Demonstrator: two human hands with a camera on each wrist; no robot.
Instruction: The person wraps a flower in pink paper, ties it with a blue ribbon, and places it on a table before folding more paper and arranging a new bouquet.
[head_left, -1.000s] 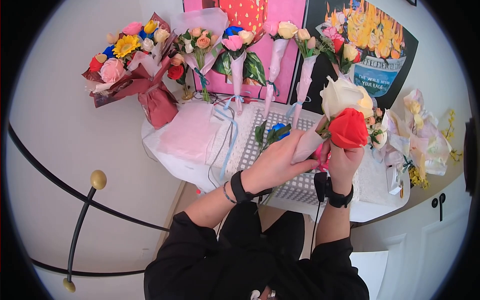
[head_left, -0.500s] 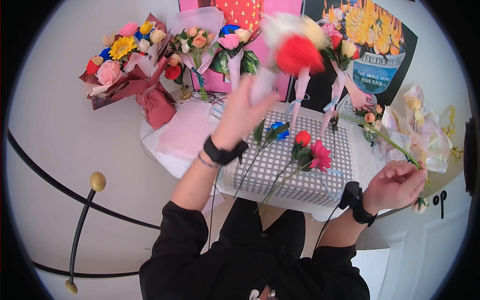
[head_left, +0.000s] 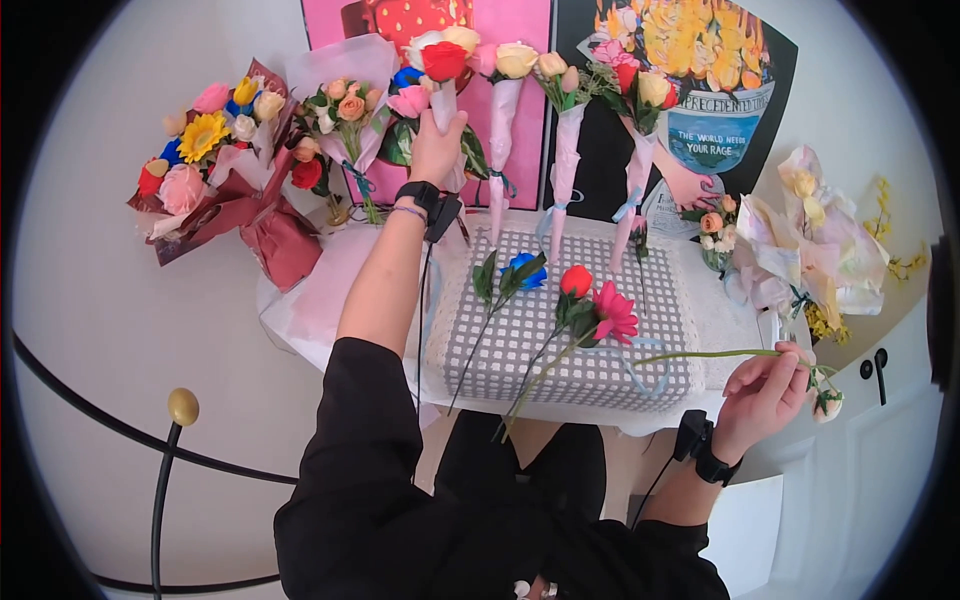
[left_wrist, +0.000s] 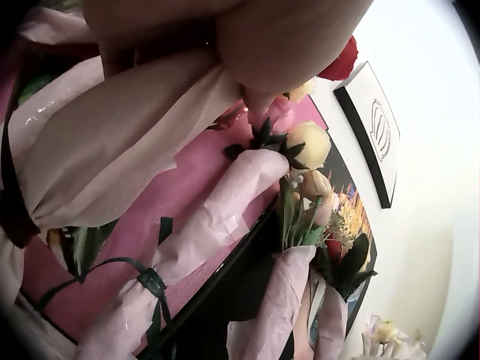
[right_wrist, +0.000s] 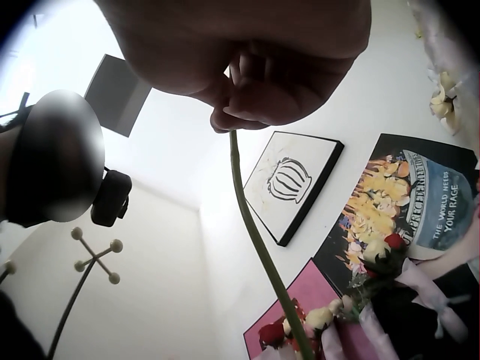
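My left hand (head_left: 437,150) grips a small bouquet in pale pink wrapping (left_wrist: 120,142), held upright at the back of the table, left of the other wrapped bouquets. Its red rose (head_left: 444,62) and cream roses stand above the fingers. Just behind it show a pink tulip (head_left: 408,101) and a blue rose. Off the table's right edge, my right hand (head_left: 765,395) pinches a long green stem (right_wrist: 259,240) between thumb and fingers. The stem's bare end points left over the table, and a whitish bloom (head_left: 828,405) hangs at its other end.
A blue rose (head_left: 524,271), a red flower (head_left: 576,281) and a magenta daisy (head_left: 616,312) lie on the checked cloth (head_left: 480,345). Several wrapped bouquets lean on the pictures behind. A large bouquet (head_left: 275,235) stands left, and pale wrapped flowers (head_left: 835,250) stand right.
The left hand has carried the pink-wrapped bouquet left and back to the row. My right hand has left the bouquet, moved right and taken hold of the green stem, whose end now swings lower.
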